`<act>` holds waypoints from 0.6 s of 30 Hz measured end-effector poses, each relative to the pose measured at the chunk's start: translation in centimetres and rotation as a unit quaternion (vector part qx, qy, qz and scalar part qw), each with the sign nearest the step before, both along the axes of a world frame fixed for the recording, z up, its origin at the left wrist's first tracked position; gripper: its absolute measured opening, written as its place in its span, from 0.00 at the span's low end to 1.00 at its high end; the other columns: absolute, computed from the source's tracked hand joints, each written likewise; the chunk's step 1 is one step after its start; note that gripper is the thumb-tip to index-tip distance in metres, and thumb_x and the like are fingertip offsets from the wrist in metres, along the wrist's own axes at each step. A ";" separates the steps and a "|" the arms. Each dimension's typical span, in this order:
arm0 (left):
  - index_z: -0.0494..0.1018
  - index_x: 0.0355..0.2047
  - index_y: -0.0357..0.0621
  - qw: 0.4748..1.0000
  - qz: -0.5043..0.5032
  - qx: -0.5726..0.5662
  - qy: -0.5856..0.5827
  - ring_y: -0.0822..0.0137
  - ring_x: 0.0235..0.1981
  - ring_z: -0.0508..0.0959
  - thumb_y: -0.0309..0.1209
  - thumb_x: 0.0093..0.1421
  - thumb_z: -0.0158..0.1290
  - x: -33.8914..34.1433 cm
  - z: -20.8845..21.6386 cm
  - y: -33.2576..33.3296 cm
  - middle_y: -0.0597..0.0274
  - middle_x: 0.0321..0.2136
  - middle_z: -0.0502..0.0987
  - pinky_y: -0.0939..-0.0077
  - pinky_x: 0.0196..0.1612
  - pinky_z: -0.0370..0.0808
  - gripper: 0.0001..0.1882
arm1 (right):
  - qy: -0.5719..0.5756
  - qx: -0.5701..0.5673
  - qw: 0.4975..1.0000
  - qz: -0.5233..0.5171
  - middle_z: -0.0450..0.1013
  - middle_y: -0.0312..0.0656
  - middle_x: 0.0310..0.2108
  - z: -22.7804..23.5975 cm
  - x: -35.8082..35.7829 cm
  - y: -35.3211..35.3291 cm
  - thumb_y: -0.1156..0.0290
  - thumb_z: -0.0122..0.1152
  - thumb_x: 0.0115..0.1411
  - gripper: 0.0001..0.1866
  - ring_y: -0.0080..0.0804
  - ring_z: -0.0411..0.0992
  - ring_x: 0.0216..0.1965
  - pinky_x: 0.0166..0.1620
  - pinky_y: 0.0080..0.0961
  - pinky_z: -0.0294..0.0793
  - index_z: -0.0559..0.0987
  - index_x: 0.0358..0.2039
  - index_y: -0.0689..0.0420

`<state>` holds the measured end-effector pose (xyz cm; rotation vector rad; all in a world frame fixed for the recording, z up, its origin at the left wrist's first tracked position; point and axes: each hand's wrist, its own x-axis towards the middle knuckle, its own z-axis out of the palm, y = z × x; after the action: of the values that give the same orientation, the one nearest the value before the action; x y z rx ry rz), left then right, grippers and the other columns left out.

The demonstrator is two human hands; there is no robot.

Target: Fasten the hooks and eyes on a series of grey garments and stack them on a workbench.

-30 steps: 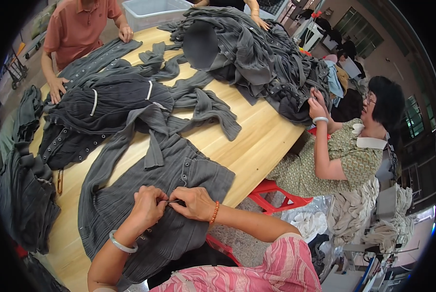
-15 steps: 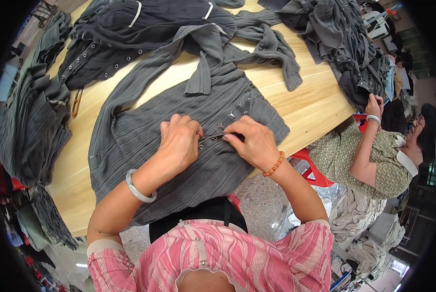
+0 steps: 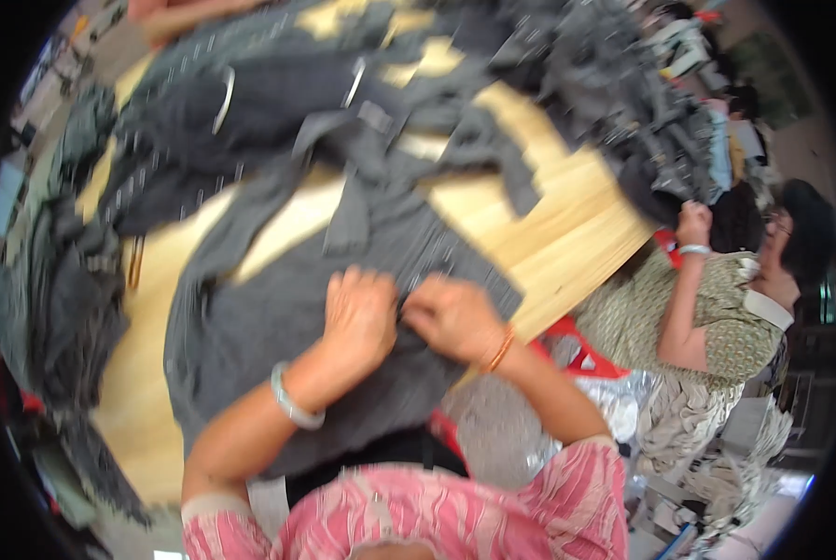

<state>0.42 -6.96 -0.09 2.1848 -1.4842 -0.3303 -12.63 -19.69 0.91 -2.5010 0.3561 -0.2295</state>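
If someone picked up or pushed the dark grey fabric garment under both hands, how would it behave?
The dark grey fabric garment would likely hang floppy: its long sleeve trails in loose bends across the pale wooden table. It probably won't roll, since it lies spread out.

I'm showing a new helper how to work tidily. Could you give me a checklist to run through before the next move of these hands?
1. Left hand at the grey garment: ok.
2. Right hand close beside it, also at the garment: ok.
3. What the hands pinch: cannot tell, blurred.
4. Garment wholly on the wooden table: cannot tell, near edge hidden.
5. Slim orange-brown thing away from both hands: ok.
6. Co-worker's hand well apart: ok.
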 end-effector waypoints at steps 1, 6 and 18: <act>0.76 0.28 0.43 1.000 0.013 0.006 0.006 0.51 0.38 0.73 0.28 0.53 0.54 0.2 -0.6 0.1 0.51 0.31 0.77 0.57 0.41 0.66 0.03 | 0.004 -0.002 1.000 0.022 0.76 0.43 0.30 -0.9 0.4 -0.1 0.65 0.64 0.53 0.07 0.46 0.76 0.34 0.39 0.39 0.77 0.81 0.28 0.54; 0.80 0.25 0.42 0.992 0.042 0.056 0.100 0.51 0.33 0.78 0.28 0.52 0.58 0.1 -1.0 1.0 0.52 0.25 0.80 0.55 0.41 0.70 0.03 | 0.089 0.089 0.992 -0.003 0.79 0.48 0.32 -1.3 0.5 0.8 0.62 0.64 0.55 0.11 0.50 0.78 0.38 0.43 0.43 0.77 0.83 0.32 0.57; 0.79 0.25 0.39 0.977 0.057 0.057 0.196 0.43 0.34 0.79 0.28 0.56 0.54 1.2 -0.4 0.0 0.45 0.26 0.80 0.51 0.41 0.72 0.07 | 0.144 0.106 0.980 -0.084 0.79 0.46 0.27 -0.1 1.4 -0.8 0.57 0.69 0.49 0.13 0.46 0.78 0.33 0.39 0.41 0.77 0.85 0.26 0.54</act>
<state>1.66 -7.00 -0.50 2.1234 -1.1434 -0.7753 -11.22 -20.45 0.80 -2.2952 0.6750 0.1028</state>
